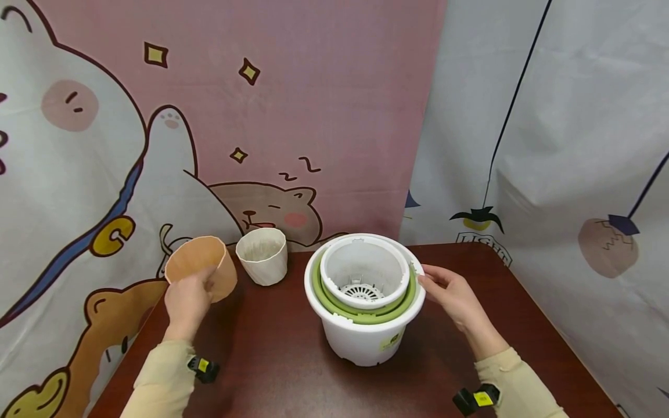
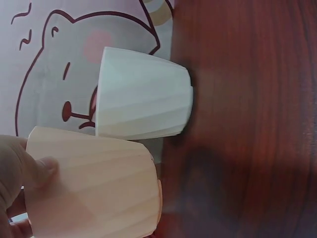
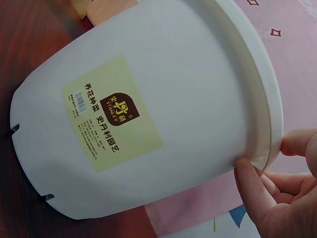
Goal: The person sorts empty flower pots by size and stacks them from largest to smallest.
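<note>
Both hands are busy here! Over on the left, the left hand (image 1: 189, 299) has the peach pot (image 1: 223, 277) by its rim, thumb against one face of the wall and fingers on the other, and the pot leans a little; it seems to be clear of the worktop (image 1: 272, 354), though its underside is hard to judge. Just beside it, the small white pot (image 1: 263, 264) stands upright with nobody touching it. Across to the right, the right hand (image 1: 452, 296) pinches the rim of the big white pot (image 1: 360, 342), thumb tucked under the lip, and that one stands on the worktop. Look inside: a green pot (image 1: 366, 318) sits nested within it, and inside that a white inner pot (image 1: 364, 264) with a slotted bottom. The right wrist view gives us the label (image 3: 114, 114) on the big pot's side. The step in hand, by my reading, is handling the pots, one gripped at each side, the stack already three deep. For the peach one, the next move calls for a firm rim hold, a level base and room around its small white neighbour; for the stack, a light, steadying pinch.
</note>
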{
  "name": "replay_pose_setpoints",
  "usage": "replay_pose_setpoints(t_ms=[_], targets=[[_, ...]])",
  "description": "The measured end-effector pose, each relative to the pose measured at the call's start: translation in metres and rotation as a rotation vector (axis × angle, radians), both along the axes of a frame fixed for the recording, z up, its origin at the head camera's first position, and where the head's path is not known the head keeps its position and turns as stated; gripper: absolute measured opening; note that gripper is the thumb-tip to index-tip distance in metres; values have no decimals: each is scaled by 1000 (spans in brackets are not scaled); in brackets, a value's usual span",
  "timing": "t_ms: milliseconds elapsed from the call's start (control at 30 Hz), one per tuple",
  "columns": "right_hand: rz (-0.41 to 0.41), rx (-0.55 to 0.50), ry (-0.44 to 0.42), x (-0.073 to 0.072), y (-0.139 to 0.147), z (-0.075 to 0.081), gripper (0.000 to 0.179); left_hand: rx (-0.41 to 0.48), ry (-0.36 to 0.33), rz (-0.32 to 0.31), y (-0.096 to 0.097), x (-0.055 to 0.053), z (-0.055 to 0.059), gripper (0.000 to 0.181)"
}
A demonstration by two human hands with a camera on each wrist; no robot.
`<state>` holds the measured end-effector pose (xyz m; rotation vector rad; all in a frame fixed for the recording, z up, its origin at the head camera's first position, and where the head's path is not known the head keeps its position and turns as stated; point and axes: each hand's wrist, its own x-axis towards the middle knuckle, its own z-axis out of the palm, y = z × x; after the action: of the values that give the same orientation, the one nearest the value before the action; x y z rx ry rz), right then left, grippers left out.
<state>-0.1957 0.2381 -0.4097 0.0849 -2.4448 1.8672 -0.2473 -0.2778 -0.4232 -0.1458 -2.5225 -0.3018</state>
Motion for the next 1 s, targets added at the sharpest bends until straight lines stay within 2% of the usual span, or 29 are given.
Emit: replay_pose_setpoints(t_ms=[500, 700, 1000], targets=[[-4, 19, -4, 0, -1, 2, 53, 2, 194, -72, 10, 2, 20, 39], [-11, 21, -9, 0, -1, 2, 52, -25, 265, -115, 17, 4, 30, 40], [-9, 26, -9, 0, -1, 2, 53, -59, 333, -188, 34, 9, 46, 39]])
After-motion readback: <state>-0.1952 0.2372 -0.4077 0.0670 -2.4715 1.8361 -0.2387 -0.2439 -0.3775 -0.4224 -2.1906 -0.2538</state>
